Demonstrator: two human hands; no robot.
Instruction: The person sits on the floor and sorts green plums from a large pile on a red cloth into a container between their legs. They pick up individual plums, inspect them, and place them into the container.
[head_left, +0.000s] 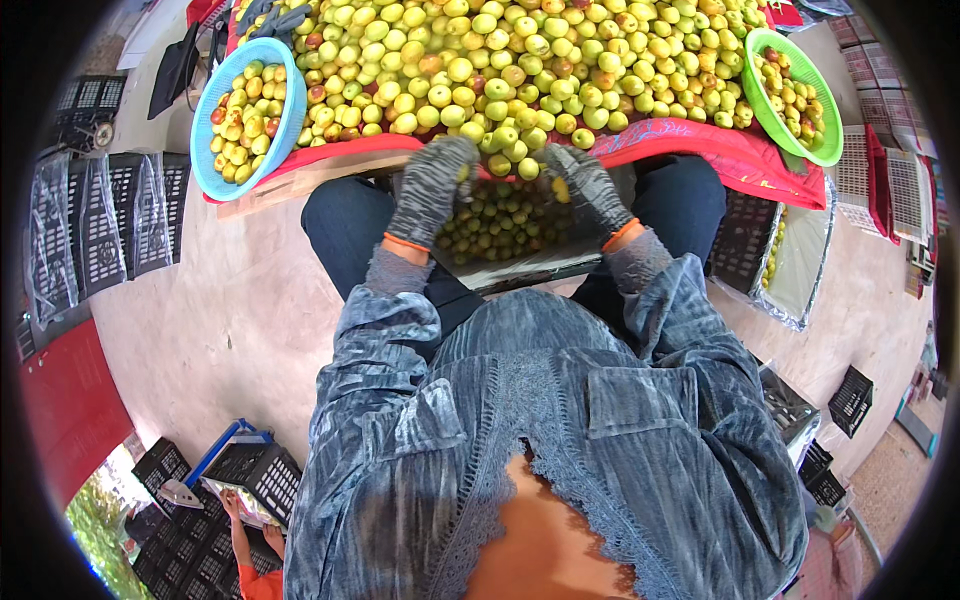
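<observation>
Both hands wear grey striped knit gloves with orange cuffs. My left hand (439, 184) is at the near edge of a heap of green-yellow jujube-like fruits (480, 67), with a yellowish fruit partly visible at its fingers. My right hand (589, 184) is at the same edge, a yellow fruit (561, 189) by its fingers. Whether either hand grips its fruit is not clear. Between the hands, several fruits lie at the lip of the red cloth (675, 142). Below them, a crate between the knees holds many darker green fruits (502, 225).
A blue plastic basket (201, 142) of reddish-yellow fruits stands at left, a green one (831, 139) at right. A plastic-lined crate (802, 262) is beside the right knee. Black crates (161, 217) stand at far left. Another person's hands (251, 517) touch a crate at lower left.
</observation>
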